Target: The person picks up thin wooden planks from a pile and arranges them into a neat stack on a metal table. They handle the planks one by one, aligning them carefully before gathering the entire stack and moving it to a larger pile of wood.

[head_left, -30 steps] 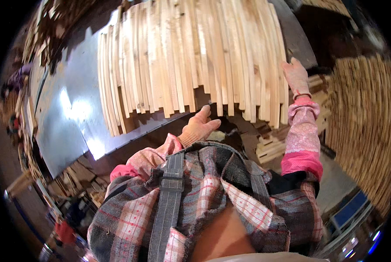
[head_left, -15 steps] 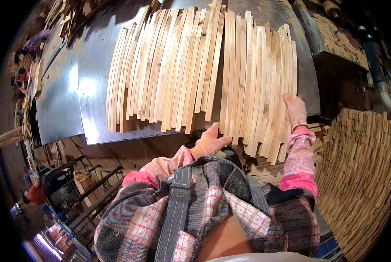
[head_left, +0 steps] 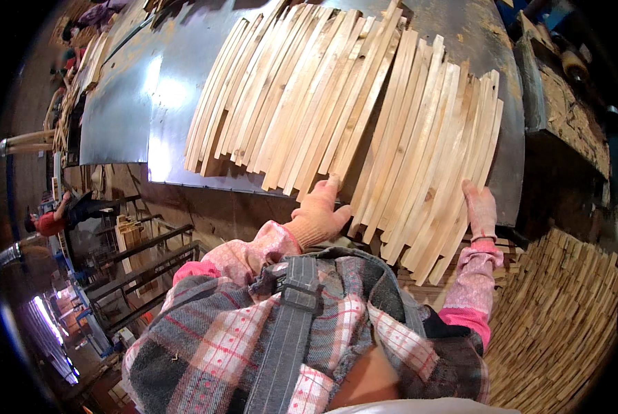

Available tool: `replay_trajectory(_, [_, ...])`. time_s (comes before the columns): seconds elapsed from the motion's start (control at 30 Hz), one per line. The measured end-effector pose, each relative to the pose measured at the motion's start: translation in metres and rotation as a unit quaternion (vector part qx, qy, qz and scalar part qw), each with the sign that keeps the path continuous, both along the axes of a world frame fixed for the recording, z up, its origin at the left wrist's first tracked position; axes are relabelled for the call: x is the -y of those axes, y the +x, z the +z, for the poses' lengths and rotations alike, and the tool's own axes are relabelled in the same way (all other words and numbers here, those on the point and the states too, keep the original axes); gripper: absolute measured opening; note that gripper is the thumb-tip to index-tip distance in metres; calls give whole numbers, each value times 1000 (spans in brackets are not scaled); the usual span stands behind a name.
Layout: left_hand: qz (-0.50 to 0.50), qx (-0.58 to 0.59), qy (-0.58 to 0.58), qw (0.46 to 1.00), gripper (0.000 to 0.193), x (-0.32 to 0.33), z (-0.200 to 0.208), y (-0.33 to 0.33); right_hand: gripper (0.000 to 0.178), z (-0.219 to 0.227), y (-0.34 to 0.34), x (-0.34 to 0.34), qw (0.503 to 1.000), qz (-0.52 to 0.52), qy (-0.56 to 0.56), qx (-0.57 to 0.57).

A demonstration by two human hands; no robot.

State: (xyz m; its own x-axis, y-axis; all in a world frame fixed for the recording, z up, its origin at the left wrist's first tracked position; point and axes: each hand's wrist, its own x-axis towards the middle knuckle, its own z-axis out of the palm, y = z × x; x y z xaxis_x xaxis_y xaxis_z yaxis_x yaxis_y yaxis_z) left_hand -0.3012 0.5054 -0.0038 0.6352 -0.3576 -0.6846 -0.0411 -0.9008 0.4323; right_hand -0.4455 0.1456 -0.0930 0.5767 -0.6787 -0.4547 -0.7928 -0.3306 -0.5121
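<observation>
Pale wooden slats lie side by side on a metal tabletop in two groups, a left group (head_left: 281,96) and a right group (head_left: 426,152), with a narrow dark gap between them. My left hand (head_left: 317,215), in a light knitted glove, is at the near ends of the left group, by the gap. Its thumb is spread from its fingers, and a fingertip meets a slat end. My right hand (head_left: 481,212), also gloved, rests along the outer side of the right group with fingers extended; its far side is hidden. Neither hand is closed around a slat.
The metal tabletop (head_left: 116,131) extends left and beyond the slats. A large stack of slats (head_left: 557,317) stands at the lower right. A wood-topped machine (head_left: 564,124) is at the far right. Metal rails (head_left: 143,262) and a person in red (head_left: 50,222) are at left.
The view has turned, so the slats appear tilted to the right. My left hand has come up to the left group's near ends. My right hand stays beside the right group.
</observation>
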Motion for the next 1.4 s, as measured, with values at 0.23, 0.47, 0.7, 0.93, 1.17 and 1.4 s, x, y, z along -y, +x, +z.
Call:
replay_trajectory(0.23, [152, -4, -185, 971, 64, -17, -54, -4, 78, -3, -1, 6, 1000, -9, 4, -21])
replay_trajectory(0.47, [71, -62, -63, 994, 55, 14, -31, 0, 74, 17, 3, -3, 999, -39, 18, -26])
replay_trajectory(0.7, [-34, 42, 23, 998, 88, 74, -5, 19, 84, 3, 4, 25, 996, -15, 5, -89])
replay_trajectory(0.93, [155, 7, -59, 986, 63, 119, -58, 71, 91, -6, 10, 29, 997, -15, -11, -75])
replay_trajectory(1.17, [44, 117, -126, 984, 48, 124, -48, 80, 81, -58, -10, 34, 988, -130, 38, 79])
replay_trajectory(1.4, [-24, 204, -209, 956, 39, 133, -20, 97, 58, -37, -9, 8, 958, -181, 68, 212])
